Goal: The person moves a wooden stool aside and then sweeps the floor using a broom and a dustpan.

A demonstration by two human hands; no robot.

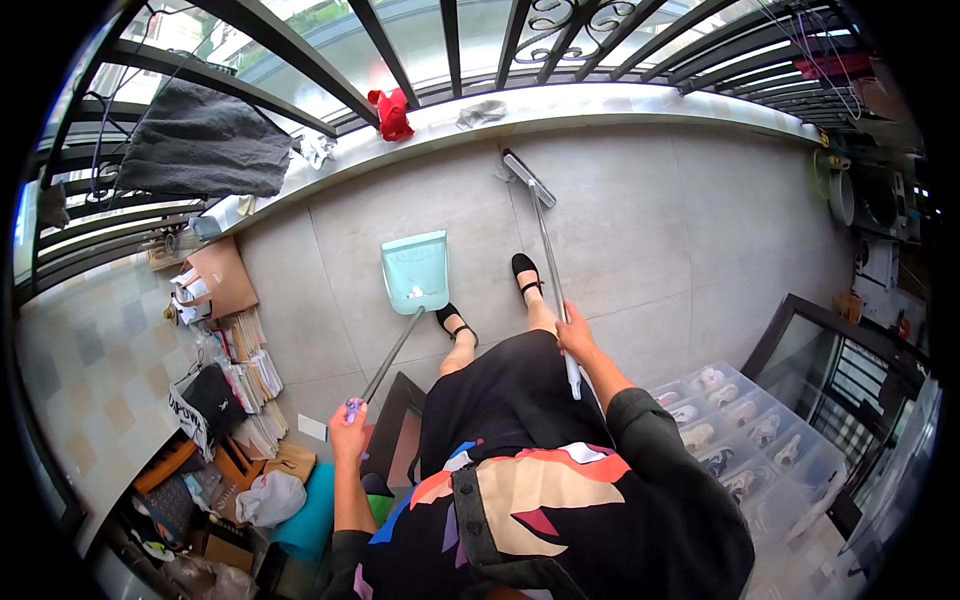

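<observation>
My left hand (pixel 348 430) is closed around the top of the handle of a long-handled dustpan. The light teal pan (pixel 415 270) rests on the tiled floor left of my feet, with small pale bits of litter inside near the handle end. My right hand (pixel 574 333) grips the grey pole of a broom (pixel 546 240), whose white end sticks out below my fist. The broom head (pixel 529 178) is on the floor ahead of my right foot, near the ledge. A small pale scrap lies beside the head's left end.
A railing and white ledge (pixel 600 110) curve along the front, with a red item (pixel 391 114) and a grey cloth (pixel 210 140) there. Paper stacks (pixel 260 375), a brown bag (pixel 222 277) and a teal roll (pixel 305 510) stand left. Clear shoe boxes (pixel 740 430) stand right.
</observation>
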